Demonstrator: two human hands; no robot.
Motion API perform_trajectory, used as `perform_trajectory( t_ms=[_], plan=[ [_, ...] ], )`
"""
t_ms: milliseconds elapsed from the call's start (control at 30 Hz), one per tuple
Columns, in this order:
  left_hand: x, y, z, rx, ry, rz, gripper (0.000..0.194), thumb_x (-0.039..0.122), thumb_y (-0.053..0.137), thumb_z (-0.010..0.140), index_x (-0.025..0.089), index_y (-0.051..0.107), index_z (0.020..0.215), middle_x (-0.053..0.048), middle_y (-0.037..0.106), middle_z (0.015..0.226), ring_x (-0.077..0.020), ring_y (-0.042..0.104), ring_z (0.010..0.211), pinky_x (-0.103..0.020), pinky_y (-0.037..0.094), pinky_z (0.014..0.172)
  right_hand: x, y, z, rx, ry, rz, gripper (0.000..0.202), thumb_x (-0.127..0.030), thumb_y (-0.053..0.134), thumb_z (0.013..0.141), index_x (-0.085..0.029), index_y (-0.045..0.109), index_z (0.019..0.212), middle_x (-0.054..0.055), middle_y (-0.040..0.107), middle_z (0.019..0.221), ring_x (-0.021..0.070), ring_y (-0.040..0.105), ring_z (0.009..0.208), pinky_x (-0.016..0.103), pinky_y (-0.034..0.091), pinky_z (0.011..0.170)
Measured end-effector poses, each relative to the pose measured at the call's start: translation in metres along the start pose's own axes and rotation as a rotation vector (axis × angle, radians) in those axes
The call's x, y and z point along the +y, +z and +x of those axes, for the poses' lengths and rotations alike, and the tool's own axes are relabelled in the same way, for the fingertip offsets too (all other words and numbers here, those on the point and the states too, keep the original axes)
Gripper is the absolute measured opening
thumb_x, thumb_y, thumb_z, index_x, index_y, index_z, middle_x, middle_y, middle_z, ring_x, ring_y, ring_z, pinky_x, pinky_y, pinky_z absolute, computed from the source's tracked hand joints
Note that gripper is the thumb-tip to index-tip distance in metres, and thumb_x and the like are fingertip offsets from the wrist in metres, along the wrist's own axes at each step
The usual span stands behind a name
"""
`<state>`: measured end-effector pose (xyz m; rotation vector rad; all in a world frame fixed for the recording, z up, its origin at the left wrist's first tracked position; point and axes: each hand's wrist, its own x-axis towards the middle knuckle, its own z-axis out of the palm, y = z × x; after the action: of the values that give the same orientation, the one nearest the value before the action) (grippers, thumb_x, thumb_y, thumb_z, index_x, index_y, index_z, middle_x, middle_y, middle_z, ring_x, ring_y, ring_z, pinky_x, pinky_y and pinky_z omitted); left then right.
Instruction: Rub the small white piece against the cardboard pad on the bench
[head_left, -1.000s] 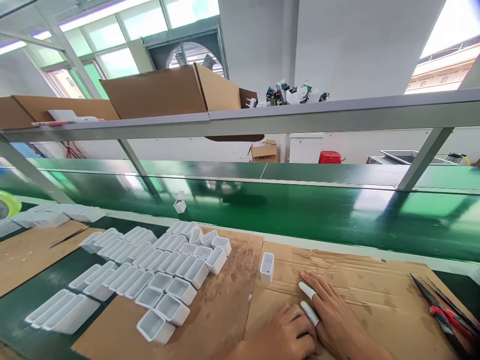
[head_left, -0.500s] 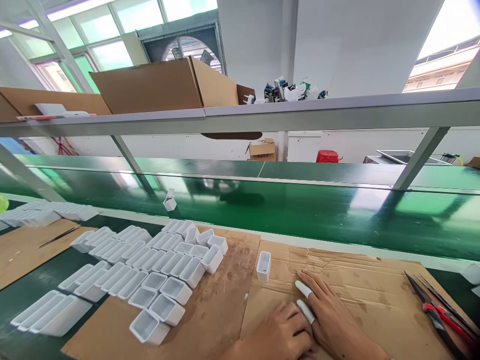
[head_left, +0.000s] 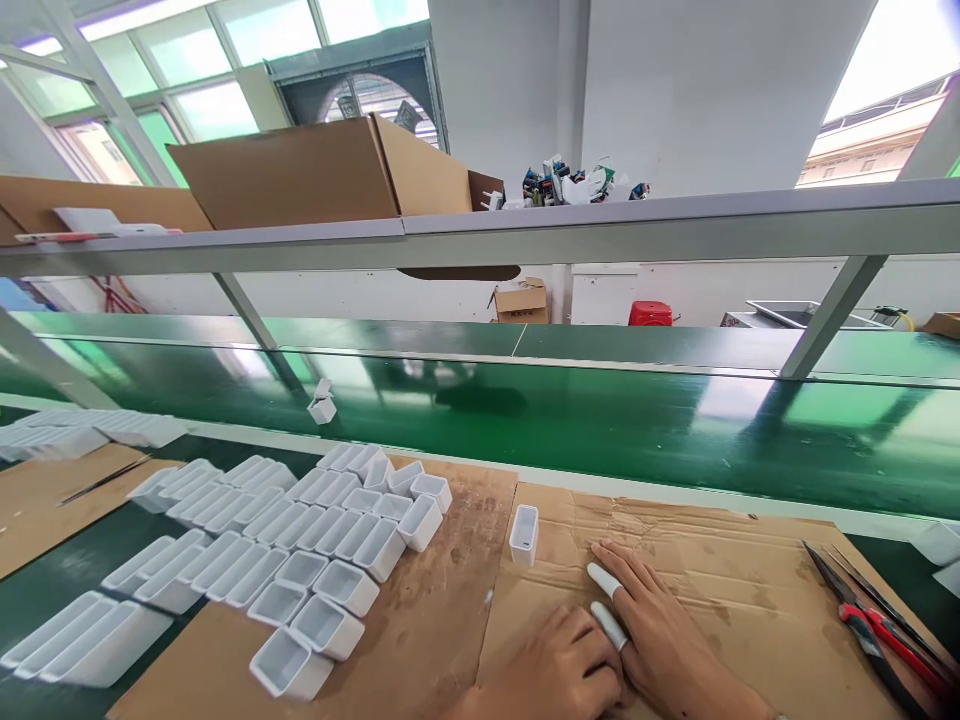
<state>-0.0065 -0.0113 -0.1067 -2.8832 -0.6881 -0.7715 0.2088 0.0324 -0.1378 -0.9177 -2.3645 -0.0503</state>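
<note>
Cardboard (head_left: 705,545) is lying beneath both our hands near the front of the counter (head_left: 71,540). Our right hand (head_left: 664,645) is resting palm down with its fingers extended and released, grasping nothing, and white finger covers (head_left: 602,580) are sheathing two of its digits. Our left hand (head_left: 562,660) is curling its fingers close beside the right thumb; its palm is staying hidden, so we cannot tell whether it is clenching or gripping anything. Just beyond our hands, a single white box (head_left: 524,537) is standing upright with its open end facing up, near the cardboard's left edge and apart from our fingers. To the left, many similar white containers (head_left: 337,530) are sitting in close rows, partly on a brown board (head_left: 435,580), with dark tweezers (head_left: 105,479) lying farther left. On our right, red-and-black pliers (head_left: 857,615) are lying with their tips pointing away from us, next to slim pointed tools (head_left: 885,603). Past the counter, a small white piece (head_left: 322,404) is resting on the long green surface (head_left: 585,415). Above it, a shelf (head_left: 637,228) is holding a large open carton (head_left: 300,178) and a heap of small electronic parts (head_left: 559,185).
</note>
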Motion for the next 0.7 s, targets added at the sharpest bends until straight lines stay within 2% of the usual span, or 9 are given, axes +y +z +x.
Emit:
perform_trajectory(
  t_ms=[267,433,700],
  plan=[
    [0.002,-0.007,0.007,0.11,0.0,0.022,0.019,0.031,0.083,0.096,0.019,0.069,0.095,0.002,0.072,0.095,-0.0164,0.06,0.092,-0.03,0.043,0.077,0.001,0.0,-0.001,-0.045,-0.001,0.004,0.065,0.003,0.048,0.074,-0.012,0.067,0.134,0.018,0.054,0.162,0.0377,0.049,0.152,0.06,0.058,0.115],
    [0.002,-0.004,0.005,0.097,0.009,0.063,0.019,0.029,0.082,0.097,0.018,0.068,0.091,0.002,0.071,0.092,-0.0151,0.061,0.089,-0.03,0.042,0.076,0.001,0.0,0.0,-0.041,0.0,0.005,0.072,0.002,0.047,0.079,-0.013,0.059,0.149,0.017,0.053,0.163,0.0368,0.049,0.153,0.06,0.058,0.115],
    [0.001,0.005,-0.002,0.058,0.008,0.094,0.019,0.03,0.083,0.097,0.019,0.068,0.092,0.002,0.074,0.093,-0.015,0.064,0.087,-0.029,0.043,0.075,0.0,-0.001,0.001,-0.139,0.017,-0.013,0.064,0.003,0.051,0.071,-0.011,0.071,0.13,0.019,0.052,0.164,0.039,0.048,0.154,0.06,0.054,0.119]
  ],
)
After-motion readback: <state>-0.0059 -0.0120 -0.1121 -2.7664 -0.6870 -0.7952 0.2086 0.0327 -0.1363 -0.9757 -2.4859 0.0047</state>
